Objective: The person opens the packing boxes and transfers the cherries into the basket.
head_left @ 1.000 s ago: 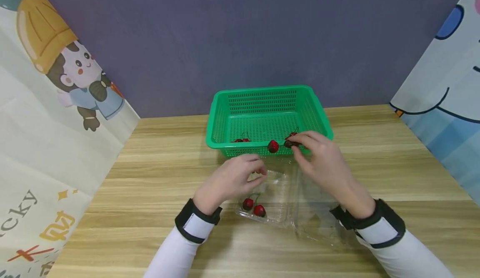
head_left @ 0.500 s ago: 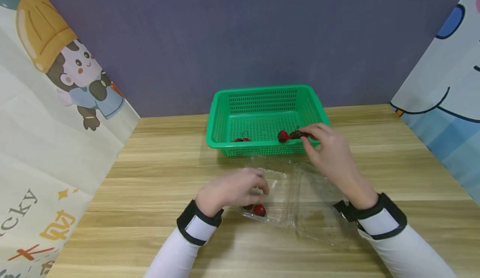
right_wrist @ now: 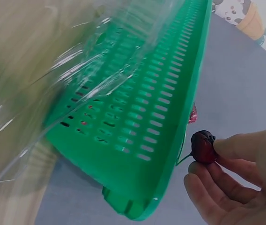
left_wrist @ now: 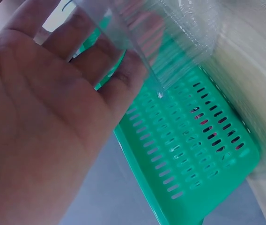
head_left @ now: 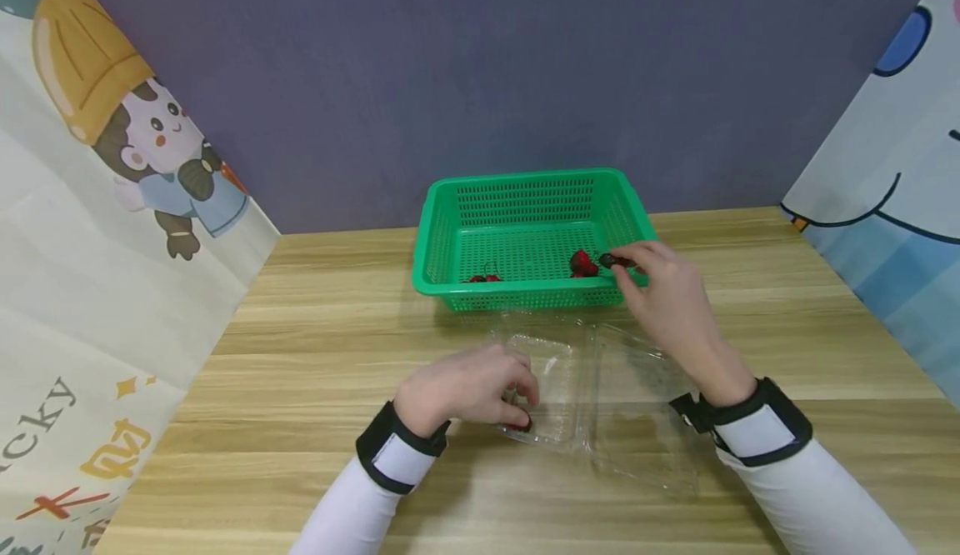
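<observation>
My right hand pinches a dark red cherry between thumb and fingers, over the right end of the green basket. The cherry's green stem reaches toward the basket rim. More red cherries are in the basket just left of that hand. My left hand is low over the left half of a clear plastic clamshell box, its fingers loosely bent. Beneath its fingertips a bit of a dark red cherry shows. In the left wrist view the fingers pass partly behind the clear plastic wall.
Several cherries with stems lie at the front left inside the basket. The box's flat lid half is folded out on the wooden table. A dark wall panel stands behind the basket.
My left hand has lowered toward the cherries in the clear box, covering most of them. The right hand has moved back and right over the basket, and a cherry now sits apart on its left.
</observation>
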### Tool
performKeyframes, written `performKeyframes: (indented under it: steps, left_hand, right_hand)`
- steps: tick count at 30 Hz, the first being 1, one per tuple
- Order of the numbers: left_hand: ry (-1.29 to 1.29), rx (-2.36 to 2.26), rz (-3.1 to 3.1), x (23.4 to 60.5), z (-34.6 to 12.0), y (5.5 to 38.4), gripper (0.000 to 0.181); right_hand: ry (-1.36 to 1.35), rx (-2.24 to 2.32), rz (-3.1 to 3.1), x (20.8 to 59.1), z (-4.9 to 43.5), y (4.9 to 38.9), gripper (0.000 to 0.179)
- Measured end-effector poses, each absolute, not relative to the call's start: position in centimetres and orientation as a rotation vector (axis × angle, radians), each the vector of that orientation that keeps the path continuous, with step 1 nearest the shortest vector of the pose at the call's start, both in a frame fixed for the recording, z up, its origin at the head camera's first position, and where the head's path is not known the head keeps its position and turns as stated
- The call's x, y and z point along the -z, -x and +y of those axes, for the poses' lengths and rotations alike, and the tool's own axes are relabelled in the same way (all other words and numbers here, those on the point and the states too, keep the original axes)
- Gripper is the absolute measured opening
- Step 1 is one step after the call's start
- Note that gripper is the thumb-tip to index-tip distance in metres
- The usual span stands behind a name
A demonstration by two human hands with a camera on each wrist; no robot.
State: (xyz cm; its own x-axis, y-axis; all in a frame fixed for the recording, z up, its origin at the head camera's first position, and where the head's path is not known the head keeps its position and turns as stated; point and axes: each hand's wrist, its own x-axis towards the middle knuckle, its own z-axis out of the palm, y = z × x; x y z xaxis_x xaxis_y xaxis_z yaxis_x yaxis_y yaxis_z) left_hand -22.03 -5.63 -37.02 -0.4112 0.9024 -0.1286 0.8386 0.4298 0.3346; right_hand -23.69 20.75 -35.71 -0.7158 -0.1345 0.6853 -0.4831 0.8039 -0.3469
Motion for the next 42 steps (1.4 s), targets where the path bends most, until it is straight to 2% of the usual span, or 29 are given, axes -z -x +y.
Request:
performKeyframes:
  steps: [7, 32, 42]
  left_hand:
    - [-1.460, -0.310, 2.370, 37.07, -5.38, 21.89, 0.007]
    - [-1.343, -0.275, 2.391, 37.45, -5.34, 21.72, 0.014]
    - [-1.469, -0.282, 2.395, 37.39, -5.15, 21.97, 0.012]
  right_hand:
    - [-0.432, -0.662, -2.349, 35.87, 21.20, 24.10, 0.021]
    - [-0.387, -0.583, -2.501, 36.37, 21.66, 24.37, 0.013]
    - [-0.406, -0.562, -2.502, 36.62, 21.71, 24.49, 0.009]
